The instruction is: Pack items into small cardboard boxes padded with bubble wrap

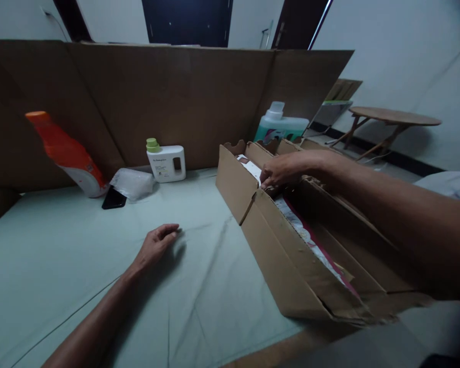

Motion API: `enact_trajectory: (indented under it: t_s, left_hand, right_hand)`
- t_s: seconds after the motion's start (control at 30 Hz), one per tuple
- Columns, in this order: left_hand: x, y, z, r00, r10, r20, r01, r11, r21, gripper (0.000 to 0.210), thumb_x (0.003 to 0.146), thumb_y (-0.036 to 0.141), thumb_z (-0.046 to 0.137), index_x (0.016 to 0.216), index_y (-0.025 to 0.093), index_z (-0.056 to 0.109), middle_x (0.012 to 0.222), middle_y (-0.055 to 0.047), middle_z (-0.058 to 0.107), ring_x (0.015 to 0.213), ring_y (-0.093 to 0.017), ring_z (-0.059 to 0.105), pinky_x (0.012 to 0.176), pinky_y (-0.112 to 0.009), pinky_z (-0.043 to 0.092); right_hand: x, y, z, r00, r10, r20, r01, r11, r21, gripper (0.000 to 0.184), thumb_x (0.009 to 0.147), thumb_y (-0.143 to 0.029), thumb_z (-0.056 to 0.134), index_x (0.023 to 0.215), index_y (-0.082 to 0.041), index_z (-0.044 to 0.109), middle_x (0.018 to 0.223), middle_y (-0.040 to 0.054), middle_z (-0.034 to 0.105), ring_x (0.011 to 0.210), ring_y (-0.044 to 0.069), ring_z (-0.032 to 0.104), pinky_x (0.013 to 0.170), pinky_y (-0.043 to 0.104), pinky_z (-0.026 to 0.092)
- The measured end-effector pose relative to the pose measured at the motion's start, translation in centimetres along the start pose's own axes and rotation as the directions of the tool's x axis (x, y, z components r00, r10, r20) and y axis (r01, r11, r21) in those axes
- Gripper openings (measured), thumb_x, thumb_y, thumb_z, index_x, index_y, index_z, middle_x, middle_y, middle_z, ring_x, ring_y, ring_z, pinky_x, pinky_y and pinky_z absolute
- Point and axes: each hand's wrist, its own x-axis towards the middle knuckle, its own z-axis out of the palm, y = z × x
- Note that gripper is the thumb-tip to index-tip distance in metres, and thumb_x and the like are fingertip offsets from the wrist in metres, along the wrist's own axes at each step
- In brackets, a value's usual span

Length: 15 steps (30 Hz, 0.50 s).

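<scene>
The inside of a divided cardboard box (270,255) on the right of a cloth-covered table (80,245) is only partly visible: the right forearm crosses over it, and the deeper compartments are dark. The right hand (285,169) reaches into the box from the right, its fingers bent downward, some of their tips out of sight. Just beside those fingers, in the compartment at the far left end, is a white packet (249,166), mostly hidden by the box wall and the hand; whether the fingers grip it or only touch it, I cannot tell. Nearer the viewer, a pale packet with a pink edge (310,239) lies along the box's left wall, its printing too blurred to read.

The left hand (158,246) is over the table, well apart from the box, fingers loosely together and holding nothing; its forearm is cut off by the lower edge. Behind the box, a teal bottle (278,127) has its lower part hidden. A white bottle with a green cap (163,164) stands fully in view.
</scene>
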Motion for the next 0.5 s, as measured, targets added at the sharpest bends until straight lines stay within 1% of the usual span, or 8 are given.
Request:
enact_trajectory:
  t_s: [0.13, 0.23, 0.27, 0.4, 0.47, 0.5]
  left_hand:
    - [-0.5, -0.3, 0.1, 0.996, 0.090, -0.009, -0.089, 0.991, 0.100, 0.043, 0.071, 0.047, 0.076, 0.103, 0.017, 0.076, 0.107, -0.012, 0.077, 0.102, -0.027, 0.068, 0.098, -0.042, 0.049]
    - [-0.4, -1.0, 0.3, 0.986, 0.167, -0.023, -0.161, 0.974, 0.158, 0.037, 0.073, 0.044, 0.071, 0.099, 0.019, 0.076, 0.105, -0.010, 0.076, 0.100, -0.026, 0.067, 0.096, -0.040, 0.049]
    - [-0.4, -1.2, 0.4, 0.981, 0.190, -0.025, -0.183, 0.967, 0.177, 0.034, 0.073, 0.042, 0.070, 0.097, 0.019, 0.076, 0.104, -0.009, 0.076, 0.100, -0.026, 0.067, 0.095, -0.040, 0.050]
    - [-0.2, -1.9, 0.8, 0.966, 0.256, -0.028, -0.242, 0.939, 0.243, 0.026, 0.075, 0.036, 0.064, 0.091, 0.019, 0.076, 0.097, -0.008, 0.076, 0.095, -0.024, 0.067, 0.092, -0.038, 0.050]
    - [-0.1, -2.0, 0.8, 0.961, 0.276, -0.023, -0.260, 0.928, 0.268, 0.025, 0.076, 0.032, 0.062, 0.091, 0.020, 0.077, 0.096, -0.007, 0.076, 0.094, -0.023, 0.067, 0.091, -0.037, 0.051]
    - [-0.1, -2.0, 0.7, 0.959, 0.283, -0.020, -0.267, 0.923, 0.278, 0.024, 0.077, 0.031, 0.061, 0.091, 0.020, 0.077, 0.095, -0.007, 0.076, 0.093, -0.023, 0.067, 0.091, -0.037, 0.051]
  right_hand:
    - [-0.8, -0.9, 0.2, 0.996, -0.026, 0.080, 0.024, 0.999, 0.027, 0.024, 0.089, -0.007, 0.053, 0.076, -0.005, 0.073, 0.047, -0.0132, 0.050, 0.049, 0.003, 0.036, 0.052, 0.014, 0.023]
    - [-1.1, -1.3, 0.5, 0.995, -0.033, 0.096, 0.029, 0.999, 0.045, 0.028, 0.087, -0.002, 0.051, 0.066, -0.006, 0.070, 0.043, -0.0129, 0.044, 0.049, 0.004, 0.033, 0.051, 0.015, 0.023]
    - [-1.2, -1.5, 0.5, 0.995, -0.035, 0.091, 0.031, 0.998, 0.050, 0.029, 0.087, -0.002, 0.051, 0.065, -0.007, 0.069, 0.044, -0.0125, 0.044, 0.049, 0.004, 0.033, 0.052, 0.016, 0.024]
    - [-1.5, -1.8, 0.0, 0.997, -0.069, 0.041, 0.066, 0.995, 0.069, 0.029, 0.090, -0.009, 0.049, 0.072, -0.008, 0.071, 0.053, -0.0095, 0.054, 0.054, 0.005, 0.043, 0.056, 0.015, 0.031]
    - [-1.4, -1.9, -0.1, 0.993, -0.105, 0.061, 0.098, 0.990, 0.106, 0.030, 0.090, -0.010, 0.048, 0.073, -0.010, 0.072, 0.058, -0.0078, 0.060, 0.057, 0.005, 0.049, 0.058, 0.015, 0.035]
    - [-1.3, -1.9, -0.1, 0.992, -0.109, 0.057, 0.102, 0.987, 0.124, 0.029, 0.089, -0.010, 0.049, 0.071, -0.011, 0.071, 0.059, -0.0071, 0.062, 0.057, 0.006, 0.051, 0.057, 0.015, 0.036]
